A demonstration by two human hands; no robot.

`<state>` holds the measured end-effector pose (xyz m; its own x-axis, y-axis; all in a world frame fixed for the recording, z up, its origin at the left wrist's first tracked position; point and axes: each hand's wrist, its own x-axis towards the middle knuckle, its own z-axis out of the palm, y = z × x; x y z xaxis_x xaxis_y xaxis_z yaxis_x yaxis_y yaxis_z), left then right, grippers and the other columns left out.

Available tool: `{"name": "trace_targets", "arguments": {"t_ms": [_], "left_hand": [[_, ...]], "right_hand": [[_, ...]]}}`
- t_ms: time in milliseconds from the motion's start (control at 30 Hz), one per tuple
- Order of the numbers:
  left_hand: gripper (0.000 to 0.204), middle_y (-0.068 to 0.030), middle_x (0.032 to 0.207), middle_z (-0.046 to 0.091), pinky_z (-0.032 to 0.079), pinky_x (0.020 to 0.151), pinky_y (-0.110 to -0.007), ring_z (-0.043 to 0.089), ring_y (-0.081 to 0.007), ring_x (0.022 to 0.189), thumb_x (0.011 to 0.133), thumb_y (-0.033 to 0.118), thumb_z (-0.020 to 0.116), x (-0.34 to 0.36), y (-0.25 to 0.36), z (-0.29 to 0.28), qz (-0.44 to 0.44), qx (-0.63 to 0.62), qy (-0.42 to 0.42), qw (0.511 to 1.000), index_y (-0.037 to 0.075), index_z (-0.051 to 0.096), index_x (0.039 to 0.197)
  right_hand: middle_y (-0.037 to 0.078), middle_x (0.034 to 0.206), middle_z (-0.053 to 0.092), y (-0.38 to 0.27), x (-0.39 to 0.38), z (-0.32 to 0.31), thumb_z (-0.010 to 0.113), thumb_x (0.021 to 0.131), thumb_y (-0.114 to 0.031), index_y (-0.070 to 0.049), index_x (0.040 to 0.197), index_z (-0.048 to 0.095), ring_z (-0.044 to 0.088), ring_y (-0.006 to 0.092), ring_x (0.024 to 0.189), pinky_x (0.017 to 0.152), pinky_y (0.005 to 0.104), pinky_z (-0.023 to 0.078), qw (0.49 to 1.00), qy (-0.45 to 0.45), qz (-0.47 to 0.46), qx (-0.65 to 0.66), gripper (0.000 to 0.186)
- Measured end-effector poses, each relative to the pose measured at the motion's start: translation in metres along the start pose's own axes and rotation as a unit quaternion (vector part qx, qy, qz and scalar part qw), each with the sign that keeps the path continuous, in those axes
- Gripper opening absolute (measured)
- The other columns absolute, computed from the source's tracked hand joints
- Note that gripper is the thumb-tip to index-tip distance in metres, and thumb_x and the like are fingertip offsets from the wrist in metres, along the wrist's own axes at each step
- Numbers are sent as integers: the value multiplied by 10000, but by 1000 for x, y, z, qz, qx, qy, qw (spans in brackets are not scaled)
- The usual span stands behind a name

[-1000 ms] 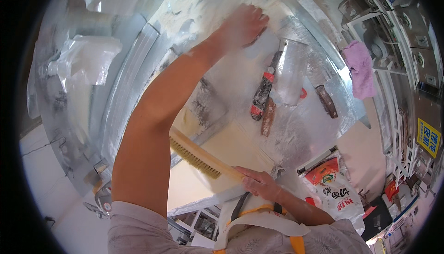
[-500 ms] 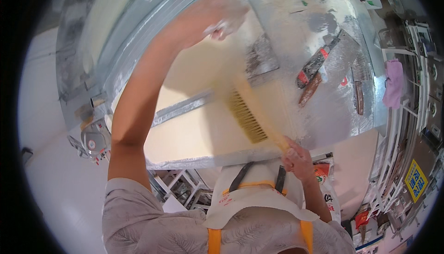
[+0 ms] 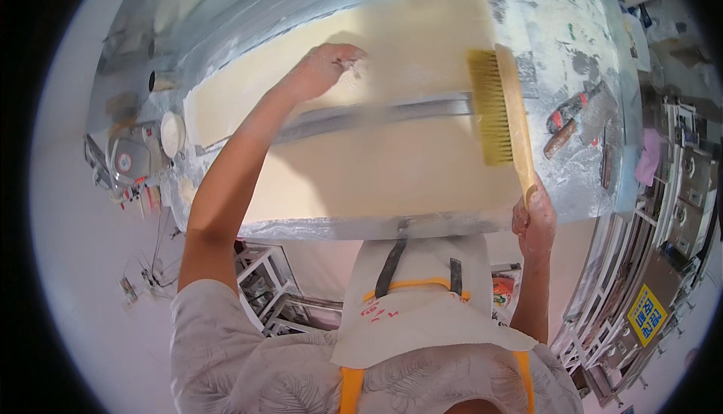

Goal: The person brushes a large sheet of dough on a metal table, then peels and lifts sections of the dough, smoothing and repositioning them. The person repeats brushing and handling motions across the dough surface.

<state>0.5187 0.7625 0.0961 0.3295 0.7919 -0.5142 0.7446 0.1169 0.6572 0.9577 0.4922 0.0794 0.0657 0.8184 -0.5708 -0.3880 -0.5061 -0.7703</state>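
Observation:
My left hand (image 3: pixel 335 67) is held with curled fingers over the upper pale dough sheet (image 3: pixel 418 45), whitish powder at the fingertips. What it holds, if anything, is unclear. My right hand (image 3: pixel 535 222) grips the end of a long wooden brush (image 3: pixel 512 109), its yellowish bristles facing left over the right part of the sheets. A lower dough sheet (image 3: pixel 376 173) lies along the front of the floury steel table (image 3: pixel 568 195). A dark strip runs between the sheets.
Right on the table lie a cleaver (image 3: pixel 595 113), a red-and-black handled tool (image 3: pixel 565 111) and wooden-handled knives (image 3: pixel 559 139). Left are a bowl (image 3: pixel 172 134) and a small appliance (image 3: pixel 129 161). A pink cloth (image 3: pixel 648 156) hangs beside steel racks (image 3: pixel 681 188) at right.
My left hand has moved down from the table's far part to over the dough. The brush has swung rightward and upright in my right hand. The view has shifted, showing both sheets.

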Motion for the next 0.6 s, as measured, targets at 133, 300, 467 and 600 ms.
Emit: {"name": "trace_targets", "arguments": {"t_ms": [133,300,467,600], "left_hand": [[357,-107,1372,742,494,1110,-355,664,-239,1286,1116,254,567,-33,-31,-25,-114,43,39,992,61,740,1362],[391,-166,1459,688,452,1178,-388,606,-308,1416,1108,239,550,-83,-130,-39,21,58,267,962,76,691,1434],[526,-211,1494,655,425,1204,-387,590,-329,1436,1013,26,520,-171,-184,-35,-36,-15,391,920,53,590,1534],[486,-200,1449,688,472,1134,-346,645,-268,1346,1022,42,590,-252,-235,-7,-67,-131,484,862,-33,598,1502]], "right_hand": [[6,737,555,11,7,41,534,1153,-284,-10,1641,441,467,109,559,488,290,411,972,27,-133,-190,568],[132,927,703,70,53,124,556,1134,-211,-20,1635,459,621,268,701,594,431,521,749,115,-406,-510,544],[172,958,710,179,55,258,617,1055,-143,-82,1693,371,636,312,680,584,458,523,737,69,-317,-593,687],[240,1063,724,248,37,411,551,1084,-224,-116,1741,169,709,390,759,653,512,594,798,-100,-308,-509,768]]}}
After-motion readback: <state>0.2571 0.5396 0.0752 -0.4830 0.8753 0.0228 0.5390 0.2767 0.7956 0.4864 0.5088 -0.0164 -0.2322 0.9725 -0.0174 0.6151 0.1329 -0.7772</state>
